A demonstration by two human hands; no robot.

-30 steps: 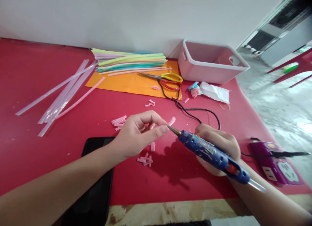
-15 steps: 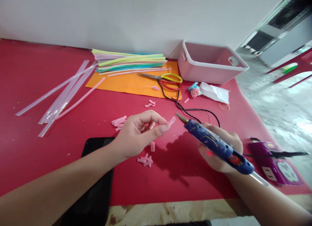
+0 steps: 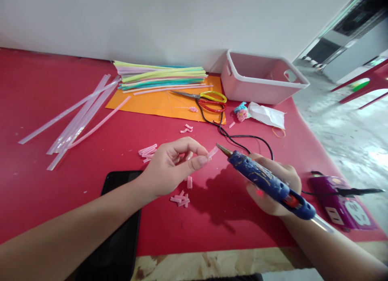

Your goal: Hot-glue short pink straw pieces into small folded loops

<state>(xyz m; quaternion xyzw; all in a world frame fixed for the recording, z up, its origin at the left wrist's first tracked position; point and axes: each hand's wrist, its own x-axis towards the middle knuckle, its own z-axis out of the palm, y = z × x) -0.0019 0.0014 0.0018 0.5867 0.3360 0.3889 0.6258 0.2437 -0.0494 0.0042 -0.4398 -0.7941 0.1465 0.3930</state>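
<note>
L grip pinches pink strip by 1 end, prob. to bare the other. R grip holds glue gun, nozzle at/near it.

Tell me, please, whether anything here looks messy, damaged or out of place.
The blue glue gun in the right hand looks grubby: pale streaks and blotches, perhaps dried glue, mar its body. Also, one short pink piece lies alone near the black cord, apart from the small clusters of similar pieces. Nothing else stands out.
</note>
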